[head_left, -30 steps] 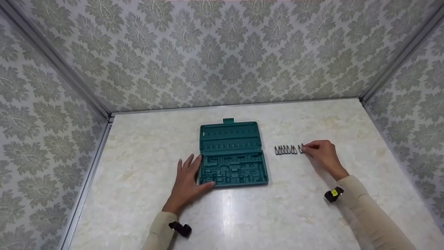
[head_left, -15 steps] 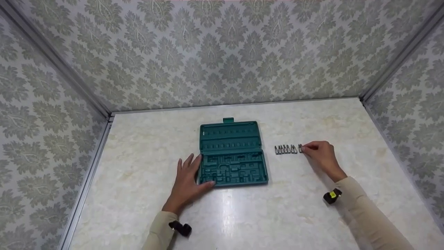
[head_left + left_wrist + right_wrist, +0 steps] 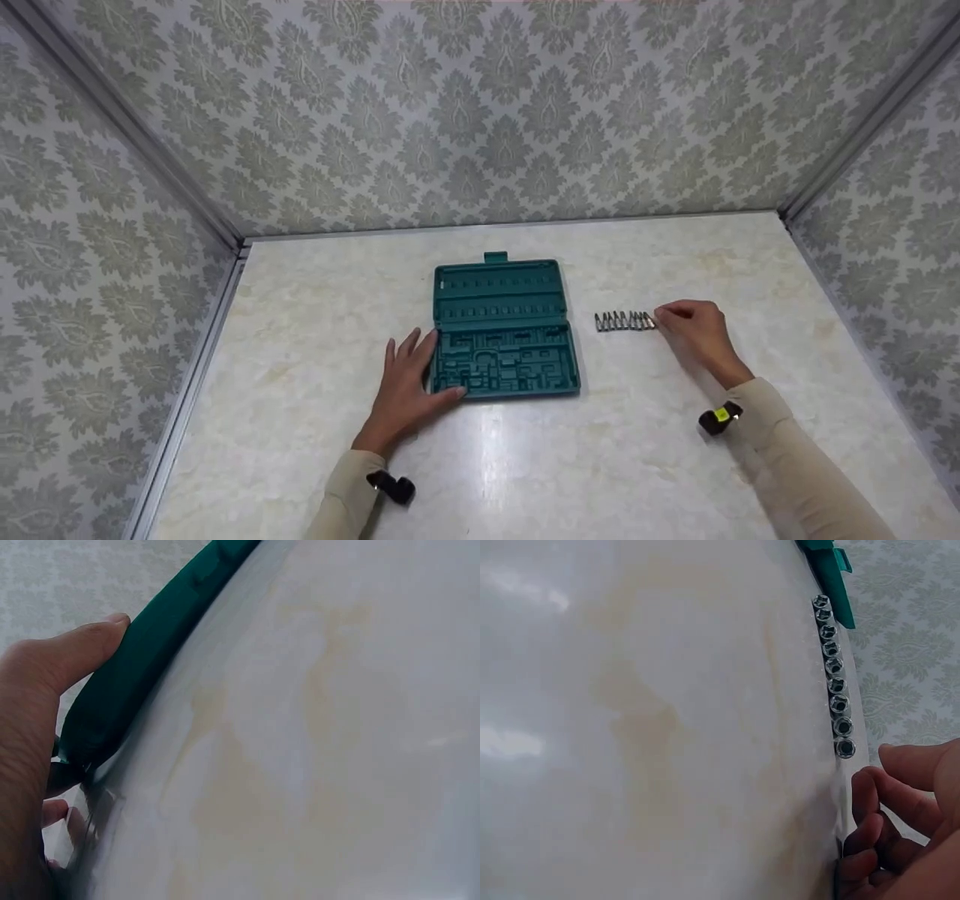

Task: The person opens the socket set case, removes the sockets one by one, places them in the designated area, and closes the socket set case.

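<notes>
A dark green plastic socket case (image 3: pixel 506 360) lies unfolded on the table, its moulded slots showing. My left hand (image 3: pixel 405 386) rests against the case's left side, fingers spread and fairly straight, thumb on the front edge near the corner. To the right of the case, several silver metal sockets (image 3: pixel 624 322) lie side by side in a close row. The right wrist view shows the round ends of these sockets (image 3: pixel 834 666). My right hand (image 3: pixel 697 334) is just beyond the row's right end; its fingers are loosely bent, with a gap between thumb and index finger and nothing held.
The pale marbled table (image 3: pixel 570 465) reaches back to a patterned wall (image 3: pixel 510 112). More patterned panels stand at the left and right. A green latch tab (image 3: pixel 495 257) sticks out from the case's far edge.
The right hand has slid the rightmost sockets left against the rest, closing the gap in the row, and its fingertips have come off them. The left hand stays on the case.
</notes>
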Action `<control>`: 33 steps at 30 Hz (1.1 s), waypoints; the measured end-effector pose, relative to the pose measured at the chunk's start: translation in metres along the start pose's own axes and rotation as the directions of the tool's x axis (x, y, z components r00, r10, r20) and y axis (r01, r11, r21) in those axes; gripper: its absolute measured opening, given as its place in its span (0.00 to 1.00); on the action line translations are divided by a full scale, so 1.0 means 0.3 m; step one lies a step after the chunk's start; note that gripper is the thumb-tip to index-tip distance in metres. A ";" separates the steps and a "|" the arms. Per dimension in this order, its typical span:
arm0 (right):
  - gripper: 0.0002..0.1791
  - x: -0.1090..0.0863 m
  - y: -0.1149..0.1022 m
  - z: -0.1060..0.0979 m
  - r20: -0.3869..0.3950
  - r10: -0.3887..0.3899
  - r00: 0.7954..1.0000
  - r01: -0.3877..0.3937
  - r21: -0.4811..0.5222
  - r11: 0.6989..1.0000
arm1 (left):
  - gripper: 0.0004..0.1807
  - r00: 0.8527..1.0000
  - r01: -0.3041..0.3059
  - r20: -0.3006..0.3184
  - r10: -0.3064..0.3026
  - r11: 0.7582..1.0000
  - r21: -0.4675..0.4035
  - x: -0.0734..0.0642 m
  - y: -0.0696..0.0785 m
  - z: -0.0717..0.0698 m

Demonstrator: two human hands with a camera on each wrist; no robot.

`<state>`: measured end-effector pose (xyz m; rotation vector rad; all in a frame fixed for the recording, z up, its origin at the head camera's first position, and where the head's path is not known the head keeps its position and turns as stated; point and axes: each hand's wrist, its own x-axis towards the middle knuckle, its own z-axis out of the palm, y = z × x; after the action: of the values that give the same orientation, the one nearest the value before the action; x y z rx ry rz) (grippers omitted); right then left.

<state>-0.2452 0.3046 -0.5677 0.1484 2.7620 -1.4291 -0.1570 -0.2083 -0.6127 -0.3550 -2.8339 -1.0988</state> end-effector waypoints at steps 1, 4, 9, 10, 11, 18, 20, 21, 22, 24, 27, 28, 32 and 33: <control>0.21 0.002 -0.005 0.000 -0.002 0.002 1.000 -0.002 0.006 1.000 | 0.64 1.000 0.000 0.000 0.000 1.000 0.000 0.000 -0.001 0.000; 0.20 0.007 -0.022 0.005 0.003 -0.014 1.000 0.014 0.035 0.999 | 0.64 1.000 0.007 0.000 -0.007 1.000 -0.001 0.001 -0.001 0.000; 0.18 0.014 -0.058 0.023 -0.004 -0.066 0.998 0.066 0.057 0.996 | 0.64 1.000 0.001 0.000 -0.001 1.000 -0.003 0.008 -0.003 -0.004; 0.18 0.015 -0.064 0.027 -0.001 -0.076 0.997 0.076 0.055 0.996 | 0.64 1.000 -0.002 -0.001 0.002 1.000 -0.004 0.008 -0.004 -0.004; 0.18 0.017 -0.070 0.032 0.001 -0.083 0.997 0.082 0.055 0.995 | 0.64 1.000 -0.007 -0.002 0.007 1.000 -0.003 0.008 -0.006 -0.004; 0.16 0.027 -0.112 0.068 0.042 -0.144 0.989 0.142 0.065 0.988 | 0.63 1.000 -0.009 -0.003 0.009 1.000 0.004 0.002 0.004 -0.004; 0.16 0.032 -0.124 0.080 0.065 -0.172 0.983 0.167 0.074 0.983 | 0.63 1.000 -0.018 -0.005 0.018 1.000 0.015 0.006 0.006 -0.005; 0.16 0.034 -0.130 0.087 0.079 -0.185 0.980 0.179 0.083 0.980 | 0.63 1.000 -0.022 -0.006 0.022 1.000 0.021 0.008 0.007 -0.005; 0.16 0.036 -0.136 0.095 0.091 -0.198 0.976 0.190 0.088 0.978 | 0.62 1.000 -0.026 -0.008 0.026 0.999 0.027 0.010 0.007 -0.005; 0.16 0.041 -0.152 0.113 0.112 -0.221 0.969 0.212 0.089 0.973 | 0.63 1.000 -0.020 -0.007 0.020 0.999 0.026 0.011 0.005 -0.005; 0.15 0.047 -0.183 0.144 0.137 -0.253 0.958 0.243 0.086 0.966 | 0.63 1.000 -0.007 -0.002 0.007 1.000 0.021 0.009 0.004 -0.004; 0.15 0.050 -0.194 0.156 0.145 -0.261 0.955 0.251 0.083 0.964 | 0.63 1.000 -0.004 -0.002 0.004 1.000 0.019 0.008 0.004 -0.004; 0.15 0.062 -0.243 0.200 0.168 -0.280 0.945 0.274 0.063 0.960 | 0.64 1.000 -0.006 -0.007 0.006 1.000 0.015 0.008 0.004 -0.001; 0.15 0.066 -0.254 0.211 0.174 -0.285 0.943 0.279 0.058 0.958 | 0.64 1.000 -0.012 -0.010 0.012 1.000 0.014 0.010 0.004 0.001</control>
<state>-0.2734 0.2107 -0.5436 -0.3749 2.6922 -1.4610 -0.1595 -0.2067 -0.6116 -0.3635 -2.8255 -1.0744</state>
